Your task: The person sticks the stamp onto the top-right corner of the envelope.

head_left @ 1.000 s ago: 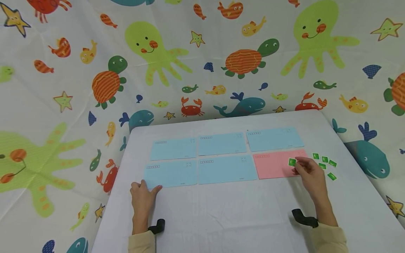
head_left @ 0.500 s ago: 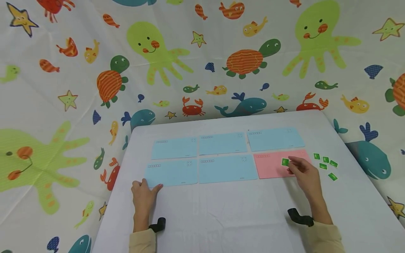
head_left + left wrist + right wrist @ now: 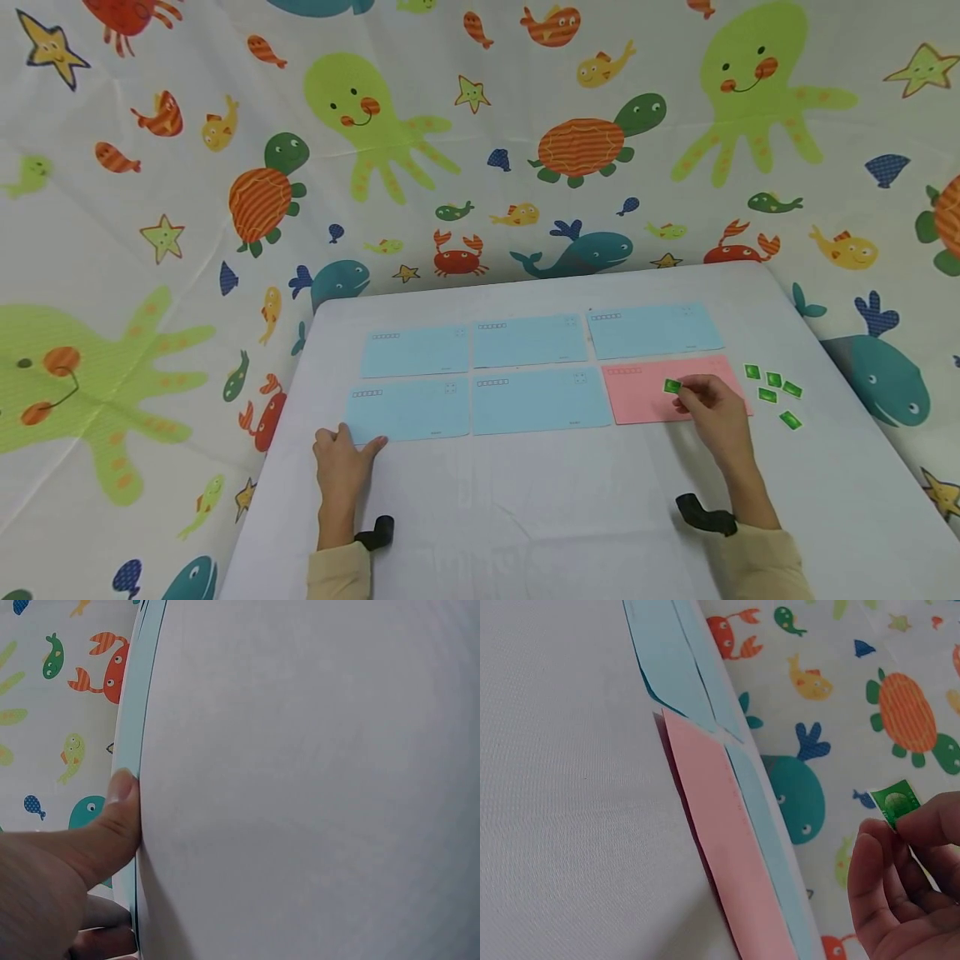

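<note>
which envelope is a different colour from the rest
The pink envelope, at the right end of the near row; the other five envelopes are all light blue.

Through the head camera I look forward and down; both wrist views sit closer, the right also showing the pink envelope [image 3: 643,403].

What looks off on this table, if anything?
Nothing looks spilled or damaged. Slightly odd: five loose green stamps lie at uneven angles right of the pink envelope, one apart from the rest, against the neat envelope rows. That pink envelope is also the lone one among five blue envelopes.
</note>
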`<state>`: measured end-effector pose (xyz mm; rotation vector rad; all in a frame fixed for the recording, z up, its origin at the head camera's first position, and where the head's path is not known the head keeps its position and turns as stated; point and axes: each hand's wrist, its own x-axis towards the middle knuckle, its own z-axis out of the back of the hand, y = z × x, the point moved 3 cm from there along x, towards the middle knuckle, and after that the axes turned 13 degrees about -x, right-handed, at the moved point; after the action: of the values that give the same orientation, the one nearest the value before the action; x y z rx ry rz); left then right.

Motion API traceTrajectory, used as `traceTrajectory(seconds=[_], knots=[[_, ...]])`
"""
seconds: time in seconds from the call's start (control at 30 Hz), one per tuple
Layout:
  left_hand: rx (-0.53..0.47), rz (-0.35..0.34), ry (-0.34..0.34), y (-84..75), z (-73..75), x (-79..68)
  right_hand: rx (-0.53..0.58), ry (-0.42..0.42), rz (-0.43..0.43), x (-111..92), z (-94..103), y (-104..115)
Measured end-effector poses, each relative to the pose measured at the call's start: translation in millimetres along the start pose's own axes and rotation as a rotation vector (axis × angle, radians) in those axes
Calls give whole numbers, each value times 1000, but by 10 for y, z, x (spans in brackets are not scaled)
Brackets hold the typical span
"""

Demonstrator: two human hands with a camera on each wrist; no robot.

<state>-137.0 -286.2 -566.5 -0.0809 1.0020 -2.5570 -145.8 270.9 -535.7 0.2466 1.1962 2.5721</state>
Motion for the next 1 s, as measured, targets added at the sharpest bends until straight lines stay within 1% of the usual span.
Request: traceTrajectory(seconds=[0.17, 0.53, 0.77, 1.0], knots=[[-14, 4, -8, -29, 6, -10, 16, 15, -2, 3, -6, 47], [-14, 2, 0, -14, 4, -16, -33, 43, 50, 14, -34, 95], [-15, 3, -10, -10, -6, -5, 0, 54, 46, 11, -47, 140], [-23, 10, -1, 7, -6, -12, -5, 66, 44, -1, -73, 179]])
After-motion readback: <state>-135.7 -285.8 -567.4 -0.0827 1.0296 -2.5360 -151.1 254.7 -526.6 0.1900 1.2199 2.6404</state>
